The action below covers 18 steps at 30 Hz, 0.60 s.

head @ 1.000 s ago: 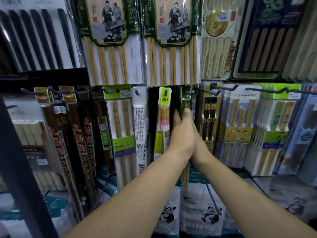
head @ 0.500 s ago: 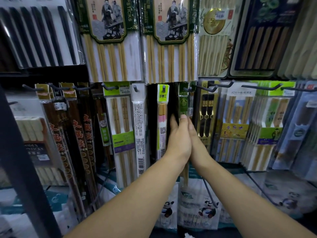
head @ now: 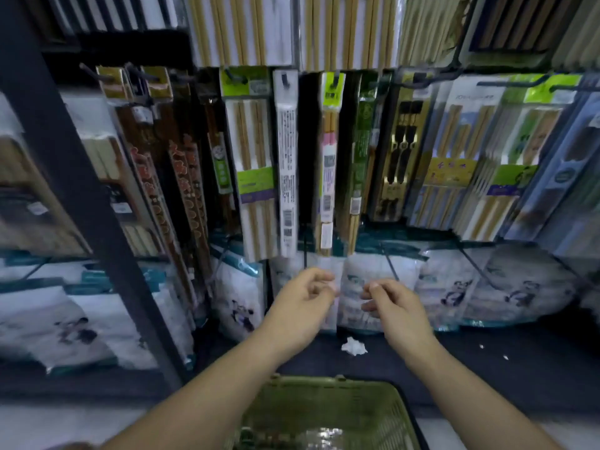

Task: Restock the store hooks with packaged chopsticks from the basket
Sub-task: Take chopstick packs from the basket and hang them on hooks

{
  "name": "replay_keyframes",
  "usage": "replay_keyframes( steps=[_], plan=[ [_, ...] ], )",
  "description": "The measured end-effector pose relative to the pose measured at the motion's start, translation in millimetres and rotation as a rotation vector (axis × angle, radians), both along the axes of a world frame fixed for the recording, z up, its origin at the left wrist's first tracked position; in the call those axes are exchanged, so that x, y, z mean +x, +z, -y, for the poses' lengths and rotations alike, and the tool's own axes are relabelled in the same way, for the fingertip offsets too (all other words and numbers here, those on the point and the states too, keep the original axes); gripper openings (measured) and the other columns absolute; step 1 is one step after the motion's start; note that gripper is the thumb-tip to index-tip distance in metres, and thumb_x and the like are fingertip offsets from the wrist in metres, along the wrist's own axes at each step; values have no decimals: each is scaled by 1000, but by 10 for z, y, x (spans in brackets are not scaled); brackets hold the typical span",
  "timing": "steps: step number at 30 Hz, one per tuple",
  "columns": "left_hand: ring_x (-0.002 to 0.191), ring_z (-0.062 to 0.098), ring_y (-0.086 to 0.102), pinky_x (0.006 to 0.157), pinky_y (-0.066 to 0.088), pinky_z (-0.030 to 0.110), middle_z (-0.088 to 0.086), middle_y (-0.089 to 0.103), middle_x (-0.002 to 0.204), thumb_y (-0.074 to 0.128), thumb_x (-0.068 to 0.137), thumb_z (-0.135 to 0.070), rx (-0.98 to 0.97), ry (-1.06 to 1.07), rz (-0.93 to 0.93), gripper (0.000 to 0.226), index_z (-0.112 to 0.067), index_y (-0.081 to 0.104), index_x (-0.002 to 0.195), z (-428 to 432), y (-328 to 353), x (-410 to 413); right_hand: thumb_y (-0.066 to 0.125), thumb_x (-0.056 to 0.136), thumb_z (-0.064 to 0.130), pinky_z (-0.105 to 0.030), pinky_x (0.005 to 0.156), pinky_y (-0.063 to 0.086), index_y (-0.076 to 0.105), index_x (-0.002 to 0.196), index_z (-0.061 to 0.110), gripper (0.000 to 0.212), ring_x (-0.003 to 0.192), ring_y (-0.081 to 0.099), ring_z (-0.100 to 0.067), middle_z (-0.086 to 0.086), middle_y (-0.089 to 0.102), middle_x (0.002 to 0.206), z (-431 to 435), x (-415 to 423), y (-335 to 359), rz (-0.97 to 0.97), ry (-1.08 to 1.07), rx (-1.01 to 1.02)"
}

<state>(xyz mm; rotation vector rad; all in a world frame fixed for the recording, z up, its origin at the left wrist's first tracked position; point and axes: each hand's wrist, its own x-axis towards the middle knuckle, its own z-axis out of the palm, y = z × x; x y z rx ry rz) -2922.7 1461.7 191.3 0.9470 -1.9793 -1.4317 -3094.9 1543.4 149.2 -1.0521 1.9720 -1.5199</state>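
Straight above the green basket (head: 324, 389), at the far end of the view, hangs a wall of packaged chopsticks (head: 255, 151) on dark wire hooks (head: 418, 80). It is packed edge to edge, with a second row higher up. Directly above the basket hang three narrow packs side by side: a white one with printed labels (head: 287, 157), a pink and green one (head: 329, 157) and a dark green one (head: 359, 157). Above and left of the basket a black post (head: 74, 177) slants across the display. Between the basket and the hanging packs runs a row of pale bags with panda prints (head: 454, 287), just above a dark floor strip (head: 487, 368).

The basket sits at the bottom middle of the view. Something in shiny clear wrap (head: 319, 438) lies in it, too blurred to name.

Just above the basket's far rim, the left hand (head: 305, 297) and the right hand (head: 394, 303) hover near each other, apart, fingers loosely curled and grasping nothing. A crumpled white scrap (head: 353, 346) lies on the floor just beyond the rim.
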Motion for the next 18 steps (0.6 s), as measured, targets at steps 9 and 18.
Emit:
replay_keyframes(
  steps=[9, 18],
  plan=[
    [93, 28, 66, 83, 51, 39, 2, 64, 88, 58, 102, -27, 94, 238, 444, 6, -21, 61, 102, 124, -1573, 1109, 65, 94, 5, -19, 71, 46, 73, 94, 4, 8, 79, 62, -16, -5, 68, 83, -318, 776, -1658, -79, 336, 552],
    [115, 33, 58, 95, 49, 43, 11, 63, 120, 53, 100, -47, 114, 458, 646, 47, -15, 51, 135, 71, -2526, 1861, 65, 93, 14, -24, 76, 46, 73, 114, 10, 23, 96, 66, -22, -10, 73, 109, -471, 1205, -3117, -195, 602, 939]
  ],
)
